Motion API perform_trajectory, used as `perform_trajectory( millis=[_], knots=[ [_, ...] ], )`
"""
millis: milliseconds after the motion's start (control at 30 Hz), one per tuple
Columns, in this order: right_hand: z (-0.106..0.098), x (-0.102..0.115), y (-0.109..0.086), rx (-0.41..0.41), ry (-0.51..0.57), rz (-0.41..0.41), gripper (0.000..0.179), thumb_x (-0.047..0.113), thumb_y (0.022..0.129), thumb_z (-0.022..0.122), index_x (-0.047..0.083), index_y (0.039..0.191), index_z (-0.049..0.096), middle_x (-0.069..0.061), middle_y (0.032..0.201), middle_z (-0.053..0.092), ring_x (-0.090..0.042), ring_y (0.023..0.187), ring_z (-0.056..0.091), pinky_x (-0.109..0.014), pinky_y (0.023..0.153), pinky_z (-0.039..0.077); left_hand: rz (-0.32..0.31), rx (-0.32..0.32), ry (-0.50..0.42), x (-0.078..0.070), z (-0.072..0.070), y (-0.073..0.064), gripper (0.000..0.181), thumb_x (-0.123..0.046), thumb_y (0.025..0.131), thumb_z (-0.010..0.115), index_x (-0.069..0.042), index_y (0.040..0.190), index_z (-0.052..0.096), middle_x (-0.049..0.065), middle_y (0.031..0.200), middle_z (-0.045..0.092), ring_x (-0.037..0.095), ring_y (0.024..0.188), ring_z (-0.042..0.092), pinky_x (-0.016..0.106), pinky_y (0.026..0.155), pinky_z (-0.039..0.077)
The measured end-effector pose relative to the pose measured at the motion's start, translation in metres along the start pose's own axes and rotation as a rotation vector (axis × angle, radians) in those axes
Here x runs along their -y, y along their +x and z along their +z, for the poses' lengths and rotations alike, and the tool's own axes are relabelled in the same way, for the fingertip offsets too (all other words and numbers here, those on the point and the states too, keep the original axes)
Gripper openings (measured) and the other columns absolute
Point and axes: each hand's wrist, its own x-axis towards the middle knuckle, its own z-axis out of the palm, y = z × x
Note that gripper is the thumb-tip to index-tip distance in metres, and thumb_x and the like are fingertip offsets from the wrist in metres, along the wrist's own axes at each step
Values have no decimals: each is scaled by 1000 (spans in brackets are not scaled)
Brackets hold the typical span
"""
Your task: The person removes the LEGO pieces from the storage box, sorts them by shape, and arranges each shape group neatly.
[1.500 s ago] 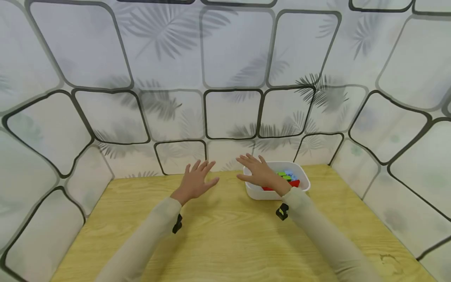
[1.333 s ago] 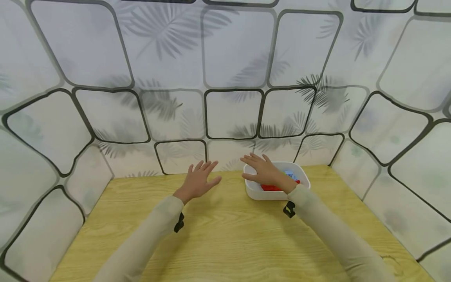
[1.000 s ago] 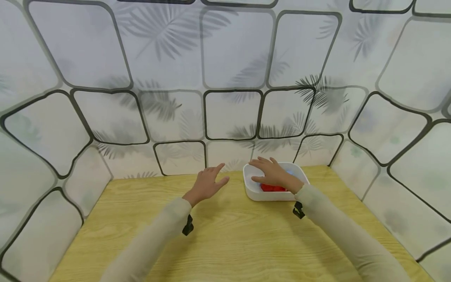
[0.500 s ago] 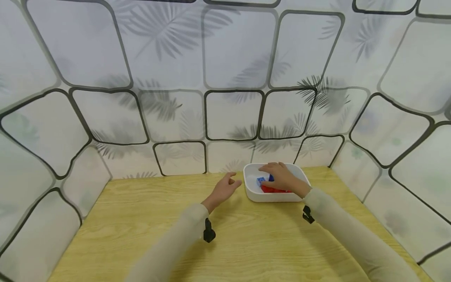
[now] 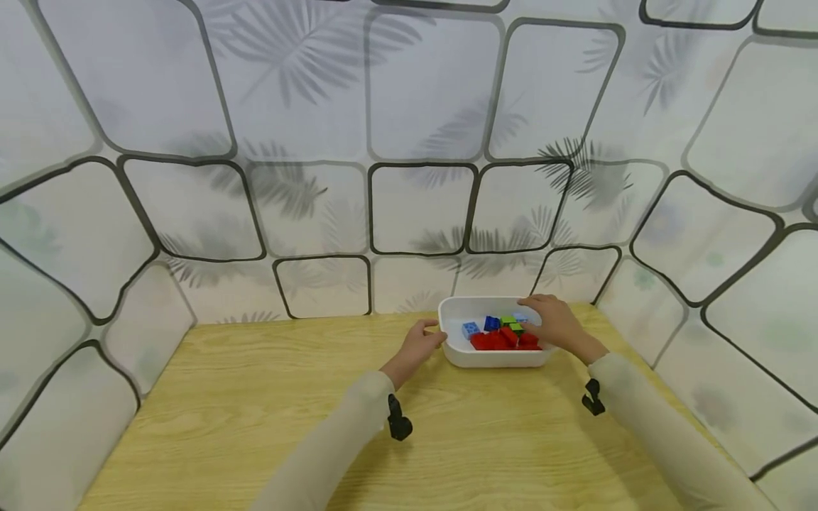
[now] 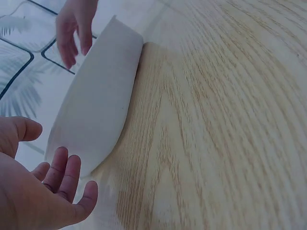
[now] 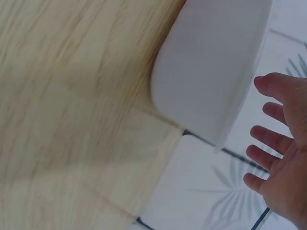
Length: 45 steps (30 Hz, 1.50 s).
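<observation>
A white plastic tub stands on the wooden table near the back wall. In it lie red toy building bricks, a light blue brick, a dark blue one and green ones. My left hand is at the tub's left end; in the left wrist view its loosely bent fingers hold nothing. At the right end, my right hand hovers by the rim and hides part of it. Its thumb is close to the rim in the right wrist view; I cannot tell whether it touches.
The pale wooden table extends in front and to the left of the tub. Patterned white walls enclose it at the back and both sides. A black wrist camera sits on the left sleeve, another on the right.
My left hand has moved right to the tub's left end. My right hand has moved from above the tub to its right end, uncovering the bricks. The tub stays in about the same place.
</observation>
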Motion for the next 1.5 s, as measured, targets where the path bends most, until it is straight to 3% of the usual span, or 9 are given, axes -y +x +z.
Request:
perform_trajectory(
  millis=[233,467,567,733,900,1100,1300,1500],
  knots=[
    [-4,-17,-11,9,111,93,45,5,89,72,-11,129,60,-35,122,61,-52,108,59,-65,95,48,-4,13,-6,1,-3,1,50,-17,99,63,-3,145,49,20,120,65,28,106,64,44,89,53],
    [1,-28,-16,21,181,170,42,-5,85,66,-17,125,59,-31,100,62,-37,80,63,-52,72,55,-6,12,-31,2,-2,2,48,-14,97,65,-3,142,52,20,120,67,27,105,65,45,91,54],
    [4,-31,-15,17,189,188,42,-6,84,65,-18,124,59,-31,99,62,-35,77,63,-50,70,55,-3,5,-38,0,-1,1,48,-12,97,65,-2,142,53,19,117,66,28,104,66,43,89,54],
    [6,-33,-15,-9,229,229,43,-7,81,63,-20,122,59,-34,100,63,-40,81,65,-53,73,57,-2,-7,-59,1,-1,2,47,-10,96,67,-2,141,54,18,114,65,30,104,67,38,85,54],
    [6,-33,-16,-14,310,298,43,-5,81,64,-21,121,59,-36,105,66,-46,88,67,-53,76,58,4,0,-90,3,-4,1,43,-9,93,69,-2,134,58,15,107,65,21,92,65,31,78,53],
    [9,-32,-17,-7,417,367,42,-3,86,65,-20,124,60,-38,115,65,-49,99,67,-49,79,60,-45,10,-124,5,-9,-3,46,-9,94,67,-3,138,55,17,117,64,28,107,67,43,97,55],
    [13,-23,-14,-15,518,391,43,-3,90,66,-19,129,58,-38,120,64,-46,102,66,-34,76,59,-66,13,-148,5,-22,-6,54,-9,94,67,-2,145,50,20,123,61,31,113,65,49,103,52],
    [18,-5,-1,1,588,395,43,-2,92,65,-18,131,56,-38,125,62,-44,104,65,-37,80,59,-40,10,-183,7,-42,-6,55,-5,91,63,0,144,46,17,115,61,23,99,65,44,99,55]
  ],
)
